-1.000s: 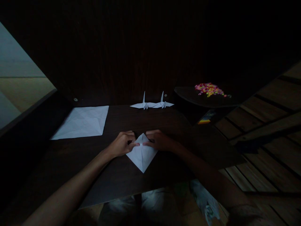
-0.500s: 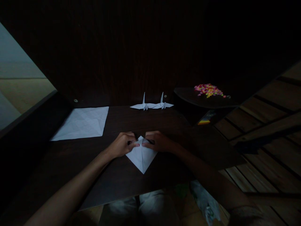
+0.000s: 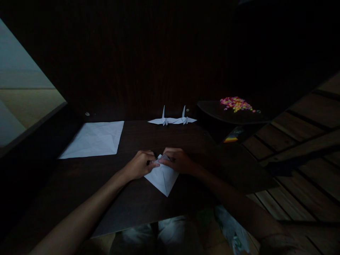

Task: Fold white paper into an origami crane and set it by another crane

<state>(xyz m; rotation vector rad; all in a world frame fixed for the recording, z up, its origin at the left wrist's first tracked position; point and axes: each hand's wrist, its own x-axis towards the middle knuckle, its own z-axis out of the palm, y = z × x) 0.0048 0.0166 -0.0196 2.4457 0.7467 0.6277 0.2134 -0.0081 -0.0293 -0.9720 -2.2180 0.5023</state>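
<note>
A folded white sheet of paper (image 3: 163,179), diamond-shaped with a crease down its middle, rests on the dark tabletop with one corner toward me. My left hand (image 3: 140,163) pinches its upper left edge, thumb on top. On the upper right side, my right hand (image 3: 177,160) grips the paper with the thumb pressed near the top corner; the fingers partly hide the flap there. Both thumbs almost meet. Behind my hands stand two white origami cranes (image 3: 172,120), side by side with wings touching.
A creased white sheet (image 3: 94,140) lies flat at the left on the table (image 3: 124,205). To the right, a small dark corner shelf (image 3: 209,106) carries a pile of colourful small pieces (image 3: 237,104). A plastic bag (image 3: 231,228) is on the floor below, beside wooden slats (image 3: 305,187).
The folded paper has turned slightly, its near corner shifting to the right. My right thumb has moved a little up and left over the top flap.
</note>
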